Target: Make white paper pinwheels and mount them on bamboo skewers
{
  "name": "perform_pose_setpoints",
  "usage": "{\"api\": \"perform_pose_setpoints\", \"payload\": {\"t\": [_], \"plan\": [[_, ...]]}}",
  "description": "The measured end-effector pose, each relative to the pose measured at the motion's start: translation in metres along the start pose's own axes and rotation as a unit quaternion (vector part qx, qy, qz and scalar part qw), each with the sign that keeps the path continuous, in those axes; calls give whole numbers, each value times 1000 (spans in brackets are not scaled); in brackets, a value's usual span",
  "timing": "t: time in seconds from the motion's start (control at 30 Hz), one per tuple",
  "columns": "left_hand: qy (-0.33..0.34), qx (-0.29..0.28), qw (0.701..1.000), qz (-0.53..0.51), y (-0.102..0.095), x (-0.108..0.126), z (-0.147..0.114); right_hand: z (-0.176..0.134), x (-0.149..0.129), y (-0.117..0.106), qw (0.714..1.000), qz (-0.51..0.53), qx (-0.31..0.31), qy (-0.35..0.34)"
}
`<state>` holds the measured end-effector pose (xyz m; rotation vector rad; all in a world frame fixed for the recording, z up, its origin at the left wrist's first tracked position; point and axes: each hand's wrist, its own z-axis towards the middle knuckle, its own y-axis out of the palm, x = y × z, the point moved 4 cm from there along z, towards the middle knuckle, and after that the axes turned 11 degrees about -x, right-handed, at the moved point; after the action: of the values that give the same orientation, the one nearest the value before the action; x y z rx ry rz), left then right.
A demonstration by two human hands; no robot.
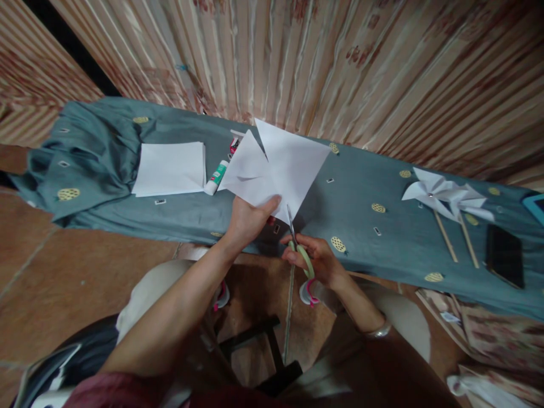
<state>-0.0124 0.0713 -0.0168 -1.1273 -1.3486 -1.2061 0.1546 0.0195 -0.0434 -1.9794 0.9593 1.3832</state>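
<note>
A square sheet of white paper [293,156] is held up over the cloth-covered bench, with slits cut in from its edges. My left hand [250,218] grips the sheet's near edge, thumb on top and the other fingers mostly hidden beneath. In my right hand [317,255] is a pair of scissors [306,262] with light green handles. The blades meet the paper's near corner. Just left of the sheet a glue stick [216,177] with a green label lies on the cloth, and a small red and white box [234,143] is partly covered by the paper.
A stack of white paper [170,168] lies at the left on the teal cloth [361,238]. Two paper pinwheels [431,192] on wooden sticks and a black phone [504,255] lie at the right. A blue-edged object [536,207] sits at the far right. Pleated curtains [323,62] hang behind.
</note>
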Motion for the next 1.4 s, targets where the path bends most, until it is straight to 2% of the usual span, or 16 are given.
{"api": "perform_pose_setpoints", "payload": {"t": [0.4,0.63,0.77,0.93,1.2,1.4], "plan": [[18,-16,1000,16,2,-2,2,1,1,0,1000,-3,-7,8],[39,-2,999,35,0,2,2,0,1,-1,1000,-4,-9,13],[26,-14,999,37,0,-1,2,1,1,-1,1000,-22,-7,15],[47,-11,998,51,-1,-7,3,1,0,-1,1000,-22,-6,17],[39,0,997,64,-1,-1,2,1,2,-1,1000,-22,-3,10],[22,-16,999,48,-1,-4,3,1,4,-1,1000,-19,4,9]]}}
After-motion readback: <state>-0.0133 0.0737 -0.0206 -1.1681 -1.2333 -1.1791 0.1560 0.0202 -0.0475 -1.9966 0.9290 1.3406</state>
